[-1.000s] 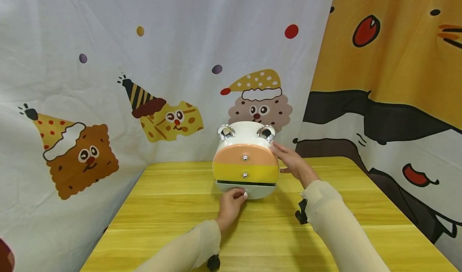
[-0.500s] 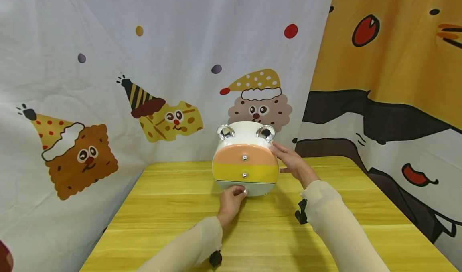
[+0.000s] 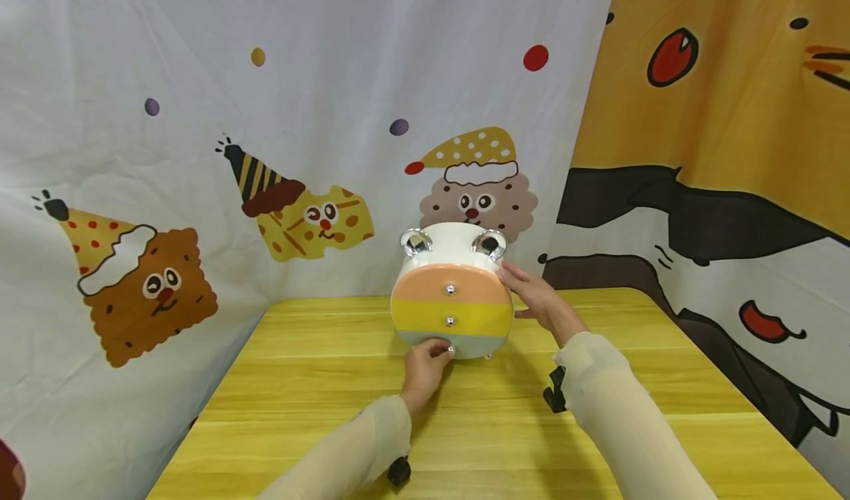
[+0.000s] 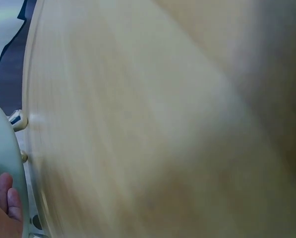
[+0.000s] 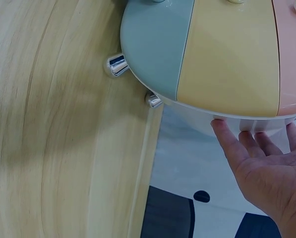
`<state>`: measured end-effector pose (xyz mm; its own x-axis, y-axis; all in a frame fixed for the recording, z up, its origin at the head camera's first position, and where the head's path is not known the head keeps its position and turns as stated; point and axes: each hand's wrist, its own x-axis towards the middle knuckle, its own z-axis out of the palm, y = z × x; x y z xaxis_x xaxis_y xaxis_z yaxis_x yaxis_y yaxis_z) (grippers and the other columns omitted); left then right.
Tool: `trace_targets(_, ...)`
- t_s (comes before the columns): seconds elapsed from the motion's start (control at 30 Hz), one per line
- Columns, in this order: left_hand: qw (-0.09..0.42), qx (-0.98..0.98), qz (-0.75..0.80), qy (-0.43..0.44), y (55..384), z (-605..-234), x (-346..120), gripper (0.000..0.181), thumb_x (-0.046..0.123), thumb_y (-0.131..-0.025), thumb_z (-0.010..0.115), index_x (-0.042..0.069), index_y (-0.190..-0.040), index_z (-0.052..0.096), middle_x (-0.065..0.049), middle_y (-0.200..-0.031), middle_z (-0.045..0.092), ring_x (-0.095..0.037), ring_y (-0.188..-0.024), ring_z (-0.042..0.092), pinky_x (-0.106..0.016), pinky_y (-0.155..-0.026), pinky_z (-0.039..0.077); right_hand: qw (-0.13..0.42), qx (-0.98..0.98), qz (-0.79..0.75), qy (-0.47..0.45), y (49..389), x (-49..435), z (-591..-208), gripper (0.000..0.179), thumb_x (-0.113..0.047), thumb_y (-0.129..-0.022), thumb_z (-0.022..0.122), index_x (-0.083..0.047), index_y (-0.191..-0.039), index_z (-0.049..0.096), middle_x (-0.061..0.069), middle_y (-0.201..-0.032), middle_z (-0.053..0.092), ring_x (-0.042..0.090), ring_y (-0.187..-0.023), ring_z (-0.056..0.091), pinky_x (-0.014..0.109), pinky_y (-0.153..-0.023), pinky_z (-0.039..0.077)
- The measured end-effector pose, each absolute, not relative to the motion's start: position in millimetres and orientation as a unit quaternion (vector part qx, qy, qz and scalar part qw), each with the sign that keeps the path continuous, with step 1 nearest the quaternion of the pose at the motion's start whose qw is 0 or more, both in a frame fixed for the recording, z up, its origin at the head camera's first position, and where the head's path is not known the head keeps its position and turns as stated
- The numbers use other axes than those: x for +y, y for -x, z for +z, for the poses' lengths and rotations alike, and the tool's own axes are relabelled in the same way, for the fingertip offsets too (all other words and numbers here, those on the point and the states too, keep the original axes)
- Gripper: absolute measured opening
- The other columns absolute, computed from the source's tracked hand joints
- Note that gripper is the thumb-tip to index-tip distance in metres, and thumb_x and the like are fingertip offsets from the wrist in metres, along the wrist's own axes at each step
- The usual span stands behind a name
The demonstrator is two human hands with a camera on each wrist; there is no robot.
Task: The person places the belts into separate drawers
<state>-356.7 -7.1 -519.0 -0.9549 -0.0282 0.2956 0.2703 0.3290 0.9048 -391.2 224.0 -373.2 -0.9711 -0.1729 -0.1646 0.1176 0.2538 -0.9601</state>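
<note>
A small drawer box with a white body and two silver ring-shaped eyes on top stands on the table. Its front has a peach drawer, a yellow drawer and a grey-green bottom drawer, all flush with the body. My left hand pinches the silver knob of the bottom drawer; the thumb and finger partly cover it. Against the box's right side rests my right hand. In the right wrist view its fingers are spread and extended, fingertips touching the white side wall.
The wood-grain table reaches back to a white cartoon-printed cloth. An orange, black and white printed cloth hangs at the right. Short silver feet hold the box above the tabletop.
The bottom drawer has slid in from slightly pulled out to flush, its dark gap gone. My left hand moved forward with the knob. The right hand stayed against the side.
</note>
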Motion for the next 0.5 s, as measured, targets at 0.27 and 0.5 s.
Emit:
trace_targets(0.27,0.135,-0.807,-0.570,0.077,357.2,-519.0,-6.8,0.005,0.004,-0.085,0.077,0.004,-0.090,0.076,-0.003,-0.085,0.073,-0.014,-0.078,0.065,-0.026,-0.069,0.053,0.118,0.783,-0.610,0.024,393.1,225.8,-376.3,0.074,-0.057,-0.099,0.050,-0.031,-0.160,0.015,0.013,-0.165,0.010,0.037,-0.148,0.014,0.063,-0.106,0.032)
trace_targets(0.5,0.137,-0.815,-0.557,0.081,358.8,-519.9,-13.2,0.007,0.009,-0.085,0.079,0.006,-0.090,0.075,0.001,-0.084,0.071,-0.013,-0.079,0.064,-0.027,-0.070,0.053,0.111,0.793,-0.598,0.034,390.5,227.6,-374.6,0.075,-0.057,-0.099,0.049,-0.028,-0.160,0.016,0.014,-0.164,0.012,0.037,-0.148,0.017,0.062,-0.107,0.033)
